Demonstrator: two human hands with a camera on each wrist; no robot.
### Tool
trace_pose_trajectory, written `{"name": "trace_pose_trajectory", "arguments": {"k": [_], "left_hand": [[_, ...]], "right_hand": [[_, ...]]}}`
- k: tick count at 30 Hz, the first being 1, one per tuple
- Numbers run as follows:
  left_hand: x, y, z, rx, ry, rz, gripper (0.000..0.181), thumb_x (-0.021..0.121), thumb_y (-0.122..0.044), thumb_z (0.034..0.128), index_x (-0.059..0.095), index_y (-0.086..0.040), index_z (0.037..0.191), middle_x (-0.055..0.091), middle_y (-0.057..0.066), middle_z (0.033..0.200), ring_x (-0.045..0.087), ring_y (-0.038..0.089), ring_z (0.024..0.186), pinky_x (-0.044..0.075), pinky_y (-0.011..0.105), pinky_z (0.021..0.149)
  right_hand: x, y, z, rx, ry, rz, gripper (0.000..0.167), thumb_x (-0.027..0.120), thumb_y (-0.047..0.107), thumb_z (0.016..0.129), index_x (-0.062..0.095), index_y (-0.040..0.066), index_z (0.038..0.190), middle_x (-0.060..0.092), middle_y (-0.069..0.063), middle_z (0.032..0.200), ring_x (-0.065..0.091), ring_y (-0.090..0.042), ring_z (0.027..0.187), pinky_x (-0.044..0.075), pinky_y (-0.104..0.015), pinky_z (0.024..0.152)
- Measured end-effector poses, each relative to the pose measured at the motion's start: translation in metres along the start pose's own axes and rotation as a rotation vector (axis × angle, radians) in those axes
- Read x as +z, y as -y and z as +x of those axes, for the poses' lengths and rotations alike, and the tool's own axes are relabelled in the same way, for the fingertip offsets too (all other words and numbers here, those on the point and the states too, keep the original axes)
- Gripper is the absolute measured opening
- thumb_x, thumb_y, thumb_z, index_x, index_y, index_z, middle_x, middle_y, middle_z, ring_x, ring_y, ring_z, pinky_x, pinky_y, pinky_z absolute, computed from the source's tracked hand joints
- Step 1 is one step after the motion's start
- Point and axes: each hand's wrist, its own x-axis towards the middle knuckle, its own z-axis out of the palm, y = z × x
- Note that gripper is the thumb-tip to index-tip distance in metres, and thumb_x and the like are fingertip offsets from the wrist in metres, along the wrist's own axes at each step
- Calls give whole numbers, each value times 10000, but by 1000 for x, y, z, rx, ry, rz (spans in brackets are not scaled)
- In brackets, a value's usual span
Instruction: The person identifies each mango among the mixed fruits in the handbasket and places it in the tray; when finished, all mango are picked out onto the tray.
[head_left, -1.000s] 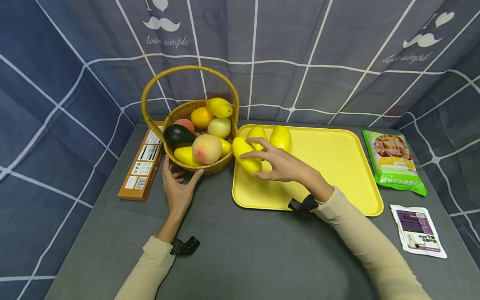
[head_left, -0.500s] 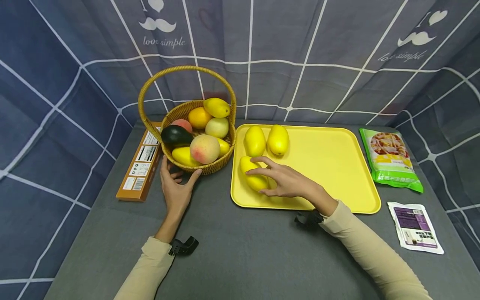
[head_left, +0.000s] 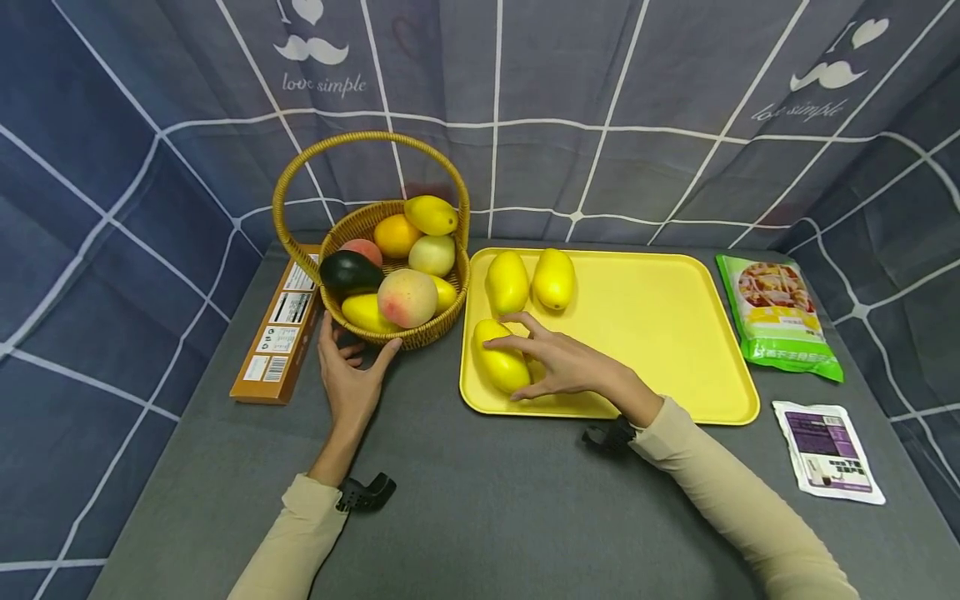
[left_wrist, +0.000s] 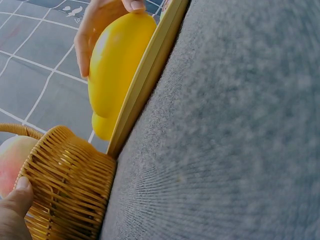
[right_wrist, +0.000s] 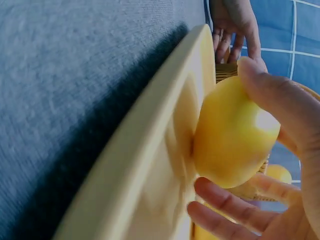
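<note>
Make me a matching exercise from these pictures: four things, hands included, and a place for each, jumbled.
Things:
1. Left hand
2. Right hand
3. Dark fruit
4. Green bag

Places:
A. Inside the basket, among other fruit
B. On the table, to the right of the tray
C. At the basket's near side, touching it
D. At the yellow fruit nearest the tray's front edge

Pairs: 1-C, 2-D, 3-A, 4-B
</note>
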Motion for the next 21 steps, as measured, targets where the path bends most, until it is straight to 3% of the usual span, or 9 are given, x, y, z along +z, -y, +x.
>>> {"name": "trace_pose_trajectory", "arguments": {"k": [6, 11, 17, 21], "left_hand": [[0, 0, 0, -2, -2, 1, 1025, 854, -309, 763, 216, -262, 1563, 402, 136, 1442, 550, 296, 1007, 394, 325, 836], [0, -1, 0, -2, 0, -7, 1030, 858, -304, 759, 215, -265, 1563, 400, 146, 1439, 551, 305, 1007, 392, 348, 839], [0, -2, -1, -1, 1, 1, 1023, 853, -305, 763, 214, -279, 1561, 404, 142, 1441, 555, 304, 1008, 400, 352, 838], [0, -1, 0, -1, -1, 11, 1021, 848, -313, 767, 209, -281, 1564, 409, 130, 1435, 554, 284, 1007, 399, 319, 830]], "right_hand": [[3, 1, 1, 6, -19, 18, 769, 832, 398, 772, 474, 264, 1439, 345, -106, 1463, 551, -144, 828, 485, -296, 765], [6, 5, 0, -19, -64, 34, 703, 838, 285, 764, 512, 221, 1384, 360, -107, 1426, 558, -147, 840, 490, -286, 768], [6, 12, -4, 44, -60, -88, 692, 834, 292, 761, 514, 250, 1373, 333, -115, 1465, 584, -192, 802, 512, -320, 731], [6, 12, -5, 55, -61, -111, 718, 844, 362, 757, 515, 264, 1387, 348, -118, 1464, 611, -227, 845, 528, -358, 735]]}}
